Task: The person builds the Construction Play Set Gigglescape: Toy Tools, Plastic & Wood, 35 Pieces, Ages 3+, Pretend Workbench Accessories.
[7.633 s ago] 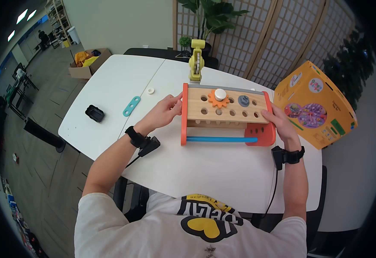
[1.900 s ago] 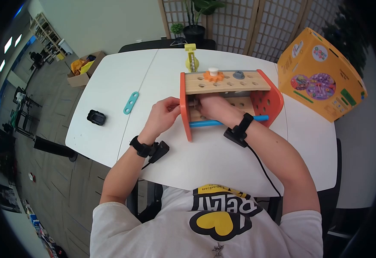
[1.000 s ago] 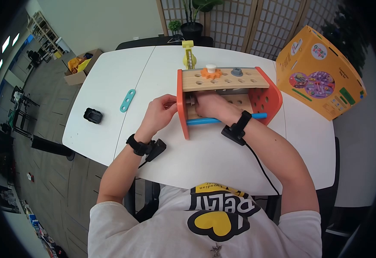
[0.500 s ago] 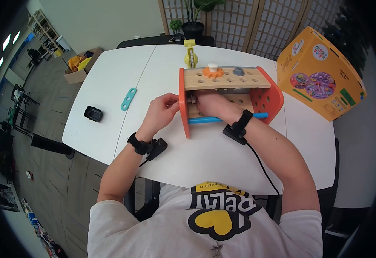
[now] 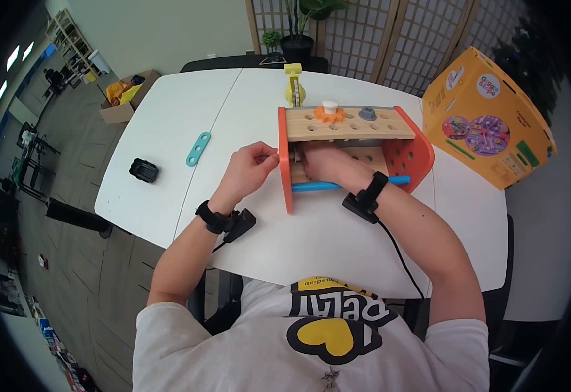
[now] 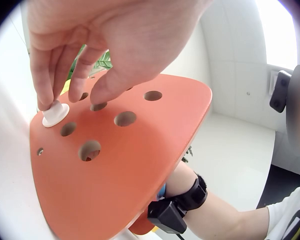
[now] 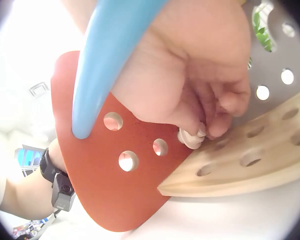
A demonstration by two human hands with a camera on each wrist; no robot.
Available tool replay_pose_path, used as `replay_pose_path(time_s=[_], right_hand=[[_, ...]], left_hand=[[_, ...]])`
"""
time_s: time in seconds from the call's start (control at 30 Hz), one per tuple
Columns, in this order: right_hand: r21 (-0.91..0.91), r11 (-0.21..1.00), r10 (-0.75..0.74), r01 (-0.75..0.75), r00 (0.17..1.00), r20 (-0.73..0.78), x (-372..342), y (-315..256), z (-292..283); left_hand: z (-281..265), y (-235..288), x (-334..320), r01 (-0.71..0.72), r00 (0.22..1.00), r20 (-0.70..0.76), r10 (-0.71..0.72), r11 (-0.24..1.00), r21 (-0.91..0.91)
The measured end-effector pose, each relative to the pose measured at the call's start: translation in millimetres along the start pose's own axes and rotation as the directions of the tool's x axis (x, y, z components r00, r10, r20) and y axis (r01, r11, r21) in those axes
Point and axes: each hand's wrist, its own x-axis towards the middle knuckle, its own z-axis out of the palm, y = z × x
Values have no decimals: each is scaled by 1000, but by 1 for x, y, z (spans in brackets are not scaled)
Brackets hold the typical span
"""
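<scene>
A wooden toy workbench with red side panels and a holed top stands on the table. Outside its left panel is the left hand; in the left wrist view the fingertips touch a white round head in a hole, while the thumb lies apart against the panel. The right hand reaches in above a blue bar. In the right wrist view this hand pinches a white piece against the panel's inner face, beside a holed wooden board; the fingertips partly cover it.
An orange gear with a white knob and a grey nut sit on the bench top. Behind stands a yellow tool. Leftward lie a teal strip and a black tray; a large orange box is at right.
Since the earliest frame the bench has tipped, and the right hand has gone from its right side into it. The white ring is gone from the table. Over the last second both hands stay nearly still.
</scene>
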Motion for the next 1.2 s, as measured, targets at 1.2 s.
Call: replay_pose_path(time_s=[1.2], right_hand=[[-71,995,-78,70,990,-119,5,18,18]], left_hand=[[1,-1,-3,7,1000,4,-7,1000,-20]])
